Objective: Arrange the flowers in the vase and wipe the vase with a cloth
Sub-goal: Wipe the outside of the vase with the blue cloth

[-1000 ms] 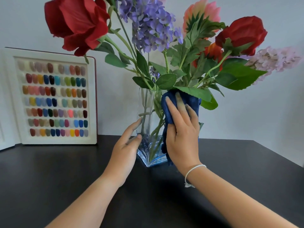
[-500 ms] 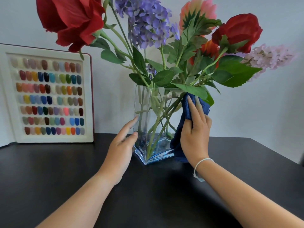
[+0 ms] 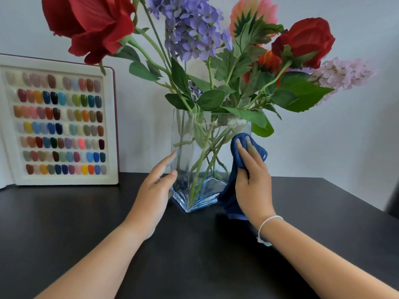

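Glass vase [image 3: 190,160], square-sided and clear with a blue tint at its thick base, stands upright on the dark table [image 3: 64,223], a little beyond the middle and turned so one corner points toward the person. Green stems cross inside it and fan out above the rim into a full bunch: a big red rose [image 3: 90,24] leaning out to the left, purple hydrangea [image 3: 190,29] in the centre, a pink bloom [image 3: 254,14] behind it, a second red rose [image 3: 304,42] to the right, and a pale lilac spray [image 3: 343,74] at the far right.

Person's left hand [image 3: 154,190] rests against the vase's left face low down, fingers open and straight, thumb touching the glass near the base; it steadies rather than wraps around. Right hand [image 3: 252,180] presses a dark blue cloth [image 3: 235,169] flat against the vase's right face, fingers extended and together on the cloth. The cloth bunches over the fingertips at mid-height and hangs down to the table beside the vase's base. A white string bracelet [image 3: 267,225] circles the right wrist.

Off to the left, leaning against the pale wall, stands a white display board [image 3: 112,126] holding rows of coloured nail samples, well apart from the vase.
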### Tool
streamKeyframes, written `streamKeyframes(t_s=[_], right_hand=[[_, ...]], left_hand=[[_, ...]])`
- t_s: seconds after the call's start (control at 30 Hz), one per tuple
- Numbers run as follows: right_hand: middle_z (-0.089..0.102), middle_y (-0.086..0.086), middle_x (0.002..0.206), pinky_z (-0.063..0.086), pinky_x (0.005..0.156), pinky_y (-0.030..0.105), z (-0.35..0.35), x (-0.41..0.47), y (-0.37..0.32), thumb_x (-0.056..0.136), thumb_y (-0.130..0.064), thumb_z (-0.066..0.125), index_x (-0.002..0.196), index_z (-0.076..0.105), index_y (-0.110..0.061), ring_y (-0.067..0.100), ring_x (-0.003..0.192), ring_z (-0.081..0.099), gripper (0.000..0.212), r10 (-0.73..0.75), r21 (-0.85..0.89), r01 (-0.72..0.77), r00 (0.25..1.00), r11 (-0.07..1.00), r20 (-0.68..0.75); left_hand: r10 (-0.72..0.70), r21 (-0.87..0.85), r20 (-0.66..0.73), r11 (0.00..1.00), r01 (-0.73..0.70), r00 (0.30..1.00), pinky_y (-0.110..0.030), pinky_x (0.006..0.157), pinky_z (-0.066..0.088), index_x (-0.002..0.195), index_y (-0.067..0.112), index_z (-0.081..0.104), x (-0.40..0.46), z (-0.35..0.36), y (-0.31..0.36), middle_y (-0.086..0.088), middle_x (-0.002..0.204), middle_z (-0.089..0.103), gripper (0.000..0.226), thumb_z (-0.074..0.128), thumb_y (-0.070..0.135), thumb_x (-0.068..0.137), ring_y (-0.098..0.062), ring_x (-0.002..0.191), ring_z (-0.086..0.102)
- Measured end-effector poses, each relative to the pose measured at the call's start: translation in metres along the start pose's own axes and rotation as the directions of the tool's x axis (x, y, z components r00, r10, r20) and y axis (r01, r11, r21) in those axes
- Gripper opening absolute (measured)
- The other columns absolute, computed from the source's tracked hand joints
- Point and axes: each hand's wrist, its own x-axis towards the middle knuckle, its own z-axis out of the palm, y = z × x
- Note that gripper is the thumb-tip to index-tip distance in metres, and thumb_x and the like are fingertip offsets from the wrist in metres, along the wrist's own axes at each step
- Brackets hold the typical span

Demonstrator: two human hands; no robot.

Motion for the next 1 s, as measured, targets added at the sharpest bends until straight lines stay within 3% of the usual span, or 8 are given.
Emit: streamKeyframes(t_s=[0.13, 0.27, 0.4, 0.53, 0.63, 0.77, 0.83, 1.0], right_hand=[[0.027, -0.021, 0.137, 0.014, 0.106, 0.015, -0.008, -0.007, 0.0, 0.086, 0.009, 0.04, 0.129, 0.048, -0.026, 0.008, 0.129, 0.028, 0.056, 0.023, -0.076, -0.015, 0.995, 0.997, 0.102], [0.036, -0.019, 0.134, 0.011, 0.095, -0.001, -0.023, -0.014, 0.004, 0.081, 0.01, 0.04, 0.125, 0.054, -0.025, 0.02, 0.126, 0.036, 0.057, 0.006, -0.26, 0.057, 0.972, 0.964, 0.235], [0.043, -0.018, 0.139, 0.026, 0.092, 0.014, -0.035, -0.019, 0.003, 0.081, 0.003, 0.038, 0.12, 0.058, -0.031, 0.019, 0.112, 0.041, 0.056, 0.046, -0.401, 0.126, 0.918, 0.907, 0.395], [0.059, -0.012, 0.126, 0.031, 0.084, 0.006, -0.043, -0.009, -0.002, 0.08, 0.002, 0.037, 0.11, 0.065, -0.028, 0.011, 0.113, 0.05, 0.052, 0.151, -0.371, 0.043, 0.865, 0.928, 0.478], [0.068, -0.012, 0.104, 0.034, 0.063, -0.006, -0.064, 0.01, -0.007, 0.077, 0.004, 0.041, 0.102, 0.071, -0.023, -0.004, 0.09, 0.058, 0.048, 0.258, -0.273, -0.153, 0.877, 0.95, 0.406], [0.07, 0.018, 0.099, 0.033, 0.053, -0.006, -0.089, 0.036, -0.007, 0.077, 0.005, 0.041, 0.096, 0.067, -0.003, 0.008, 0.083, 0.061, 0.034, 0.239, -0.186, -0.213, 0.963, 0.959, 0.127], [0.072, 0.007, 0.094, 0.031, 0.056, -0.008, -0.082, 0.039, -0.006, 0.078, 0.005, 0.038, 0.106, 0.068, -0.014, 0.0, 0.072, 0.061, 0.045, 0.193, -0.157, -0.181, 0.979, 0.971, 0.063], [0.049, -0.012, 0.128, 0.017, 0.082, -0.013, -0.044, 0.035, 0.003, 0.083, 0.008, 0.037, 0.126, 0.054, -0.017, 0.0, 0.113, 0.038, 0.052, 0.06, -0.121, -0.047, 0.992, 0.991, 0.107]], left_hand=[[0.005, 0.015, 0.001, 1.0, -0.005, 1.0, -0.047, 0.111, 0.031, 0.111, 0.061, 0.053, -0.001, 0.0, 0.001, 0.01, 0.144, 0.042, 0.043, 0.042, 0.023, 0.095, -0.015, 0.133, 0.039], [0.004, 0.045, 0.002, 0.999, -0.004, 1.0, -0.047, 0.11, 0.033, 0.112, 0.062, 0.051, -0.003, 0.001, 0.002, 0.013, 0.141, 0.043, 0.04, 0.045, 0.026, 0.094, -0.013, 0.128, 0.044], [0.024, 0.066, -0.002, 0.998, -0.024, 1.0, -0.047, 0.109, 0.034, 0.116, 0.06, 0.048, -0.005, 0.004, 0.006, 0.016, 0.141, 0.043, 0.042, 0.056, 0.052, 0.076, -0.01, 0.127, 0.044], [0.044, 0.077, 0.006, 0.996, -0.044, 0.999, -0.041, 0.105, 0.04, 0.114, 0.062, 0.048, -0.004, 0.004, 0.004, 0.021, 0.131, 0.051, 0.056, 0.062, 0.061, 0.06, -0.011, 0.121, 0.052], [0.048, 0.092, 0.011, 0.995, -0.049, 0.999, -0.038, 0.103, 0.042, 0.115, 0.062, 0.046, -0.004, 0.004, 0.003, 0.028, 0.125, 0.051, 0.063, 0.065, 0.06, 0.055, -0.014, 0.121, 0.053], [0.058, 0.128, 0.003, 0.99, -0.058, 0.998, -0.046, 0.105, 0.041, 0.119, 0.062, 0.042, -0.004, 0.005, 0.004, 0.013, 0.143, 0.043, 0.072, 0.067, 0.06, 0.052, -0.018, 0.126, 0.048], [0.072, 0.159, -0.002, 0.985, -0.071, 0.997, -0.044, 0.105, 0.04, 0.119, 0.062, 0.04, -0.003, 0.006, 0.003, 0.017, 0.144, 0.038, 0.07, 0.067, 0.058, 0.055, -0.015, 0.127, 0.046], [0.109, 0.218, -0.019, 0.971, -0.102, 0.994, -0.009, 0.082, 0.033, 0.115, 0.067, 0.037, -0.003, 0.005, 0.0, 0.043, 0.118, 0.036, 0.064, 0.062, 0.06, 0.057, 0.024, 0.1, 0.04]])
